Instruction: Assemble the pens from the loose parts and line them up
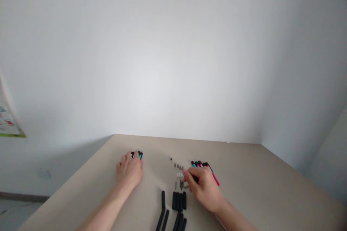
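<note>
At the far left of the table, my left hand [131,170] lies palm down with its fingers apart. Its fingertips touch small black pieces with bits of blue [140,155], partly hidden beneath them. My right hand [206,187] is closed in a pinch near the middle. A small dark part [195,178] shows between its thumb and curled fingers; most of it is hidden. Just left of that hand are a row of small grey cone-shaped tips [178,166], small white pieces [178,175] and small metal springs or pins [181,184].
Several black tubes [177,201] lie side by side near the front, with more black tubes [163,200] around them. Behind my right hand are several pens in black, pink and blue [200,164]. A white wall [173,61] stands behind the beige table [244,173].
</note>
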The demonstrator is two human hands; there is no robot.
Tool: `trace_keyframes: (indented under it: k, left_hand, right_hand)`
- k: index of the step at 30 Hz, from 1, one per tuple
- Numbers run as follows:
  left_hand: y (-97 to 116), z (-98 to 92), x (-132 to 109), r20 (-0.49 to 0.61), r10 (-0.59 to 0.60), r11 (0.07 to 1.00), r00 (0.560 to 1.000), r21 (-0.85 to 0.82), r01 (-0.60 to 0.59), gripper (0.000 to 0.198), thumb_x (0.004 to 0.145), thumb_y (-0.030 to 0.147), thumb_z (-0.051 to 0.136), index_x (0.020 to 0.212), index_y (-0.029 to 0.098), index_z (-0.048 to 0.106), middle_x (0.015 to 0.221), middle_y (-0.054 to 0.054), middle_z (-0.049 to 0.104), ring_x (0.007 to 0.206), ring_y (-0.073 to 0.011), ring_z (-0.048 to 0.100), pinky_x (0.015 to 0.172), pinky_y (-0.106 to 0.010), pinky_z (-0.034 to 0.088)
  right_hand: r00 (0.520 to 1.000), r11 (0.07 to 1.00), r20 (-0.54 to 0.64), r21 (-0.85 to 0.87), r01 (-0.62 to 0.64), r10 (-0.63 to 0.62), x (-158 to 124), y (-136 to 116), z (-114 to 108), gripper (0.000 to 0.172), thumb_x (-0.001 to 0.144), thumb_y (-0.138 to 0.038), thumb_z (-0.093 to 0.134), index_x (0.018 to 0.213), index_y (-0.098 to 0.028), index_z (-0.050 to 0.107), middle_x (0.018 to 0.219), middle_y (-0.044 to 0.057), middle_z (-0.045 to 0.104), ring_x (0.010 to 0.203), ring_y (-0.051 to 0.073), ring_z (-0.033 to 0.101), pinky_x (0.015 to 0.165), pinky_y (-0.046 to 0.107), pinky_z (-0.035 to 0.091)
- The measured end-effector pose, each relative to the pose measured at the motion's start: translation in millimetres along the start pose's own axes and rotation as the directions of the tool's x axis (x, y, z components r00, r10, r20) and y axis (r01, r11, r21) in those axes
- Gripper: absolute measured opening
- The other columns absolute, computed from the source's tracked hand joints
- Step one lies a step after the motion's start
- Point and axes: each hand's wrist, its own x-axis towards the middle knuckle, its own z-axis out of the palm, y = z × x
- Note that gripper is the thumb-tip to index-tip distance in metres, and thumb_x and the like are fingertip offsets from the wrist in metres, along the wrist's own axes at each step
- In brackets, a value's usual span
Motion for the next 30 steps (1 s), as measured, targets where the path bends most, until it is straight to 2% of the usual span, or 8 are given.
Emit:
trace_keyframes:
  k: [5,8,10,12,14,19,25,30]
  left_hand:
    - [0,6.4,1,0.038,0.049,0.999,0.998,-0.002,-0.049,0.04,0.095,0.022,0.034,0.13,0.015,0.05,0.134,-0.021,0.047,0.117,-0.0313,0.048,0.087,-0.045,0.042]
    - [0,7.6,2,0.04,0.056,0.998,0.998,-0.003,-0.056,0.041,0.095,0.022,0.033,0.133,0.015,0.048,0.138,-0.021,0.044,0.12,-0.0321,0.046,0.087,-0.048,0.042]
    - [0,7.2,1,0.043,0.064,0.998,0.997,-0.009,-0.063,0.043,0.095,0.022,0.033,0.134,0.015,0.047,0.14,-0.021,0.043,0.122,-0.0326,0.045,0.089,-0.05,0.041]
    - [1,6.3,1,0.049,0.09,0.996,0.995,-0.019,-0.089,0.043,0.095,0.021,0.033,0.135,0.016,0.046,0.141,-0.02,0.043,0.123,-0.032,0.044,0.09,-0.05,0.041]
    - [2,5.8,0,0.052,0.125,0.992,0.991,-0.023,-0.124,0.043,0.095,0.02,0.031,0.135,0.017,0.047,0.142,-0.019,0.043,0.125,-0.0312,0.043,0.09,-0.05,0.041]
    - [0,10.0,1,0.063,0.188,0.982,0.98,-0.009,-0.187,0.048,0.092,0.011,0.029,0.136,0.018,0.046,0.145,-0.017,0.041,0.128,-0.0302,0.042,0.091,-0.048,0.042]
    - [0,12.2,1,0.109,0.183,0.981,0.977,0.035,-0.188,0.059,0.086,0.003,0.033,0.142,0.019,0.037,0.151,-0.012,0.032,0.133,-0.0326,0.036,0.096,-0.051,0.04]
    - [1,10.3,1,0.14,0.187,0.979,0.972,0.059,-0.197,0.063,0.083,0.001,0.035,0.144,0.018,0.035,0.153,-0.011,0.028,0.134,-0.0334,0.034,0.098,-0.052,0.039]
  right_hand:
    - [0.975,0.994,-0.207,-0.059,-0.091,0.077,6,21,-12,0.055,0.094,-0.046,0.034,0.057,-0.015,0.06,0.045,0.0,0.048,0.044,0.011,0.043,0.047,0.022,0.03]
    - [0.946,0.941,-0.298,-0.267,-0.207,0.124,11,29,-22,0.053,0.094,-0.042,0.036,0.051,-0.016,0.055,0.046,0.003,0.052,0.045,0.012,0.044,0.049,0.024,0.028]
    - [0.923,0.85,-0.321,-0.405,-0.338,0.214,13,31,-31,0.045,0.092,-0.037,0.039,0.055,-0.018,0.058,0.054,0.005,0.06,0.05,0.014,0.05,0.051,0.025,0.027]
    - [0.894,0.757,-0.317,-0.483,-0.44,0.317,15,33,-39,0.036,0.09,-0.032,0.041,0.063,-0.019,0.063,0.065,0.008,0.067,0.058,0.017,0.058,0.052,0.026,0.028]
    - [0.873,0.71,-0.307,-0.508,-0.487,0.379,16,34,-45,0.031,0.087,-0.027,0.042,0.069,-0.021,0.065,0.072,0.009,0.07,0.064,0.02,0.062,0.053,0.026,0.03]
    - [0.851,0.674,-0.268,-0.523,-0.522,0.451,16,40,-48,0.027,0.084,-0.022,0.043,0.076,-0.019,0.068,0.079,0.012,0.071,0.075,0.025,0.067,0.057,0.028,0.037]
    - [0.804,0.612,-0.214,-0.549,-0.569,0.555,16,42,-46,0.026,0.081,-0.02,0.046,0.084,-0.012,0.071,0.088,0.02,0.071,0.085,0.032,0.068,0.064,0.033,0.045]
    - [0.77,0.588,-0.153,-0.559,-0.584,0.619,15,42,-47,0.026,0.082,-0.023,0.049,0.088,-0.01,0.071,0.093,0.021,0.071,0.089,0.033,0.068,0.067,0.035,0.048]
